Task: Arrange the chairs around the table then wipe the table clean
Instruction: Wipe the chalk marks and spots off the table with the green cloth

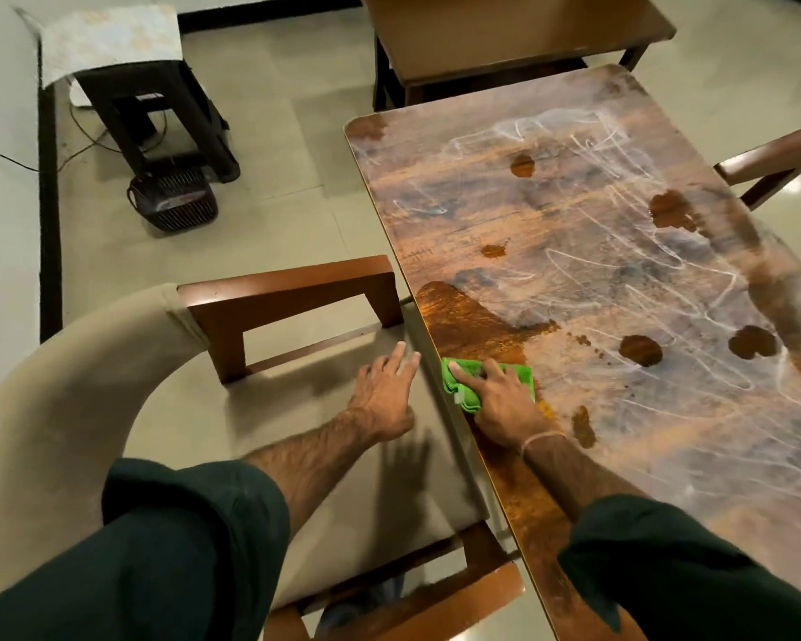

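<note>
The right hand (505,404) presses a green cloth (464,394) with spread fingers onto the worktop (574,247), just inside its left edge, among chalky scrawls and wet patches. The left hand (385,390), fingers straight and holding nothing, hovers over the beige seat of the chair (297,386) against that same edge.

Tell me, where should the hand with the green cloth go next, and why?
Probably a sweep to the right, further across the table. The right hand presses the green cloth at the table's left edge, where the wood looks dark and clean, while whitish scribbles and film cover most of the top beyond it.
</note>
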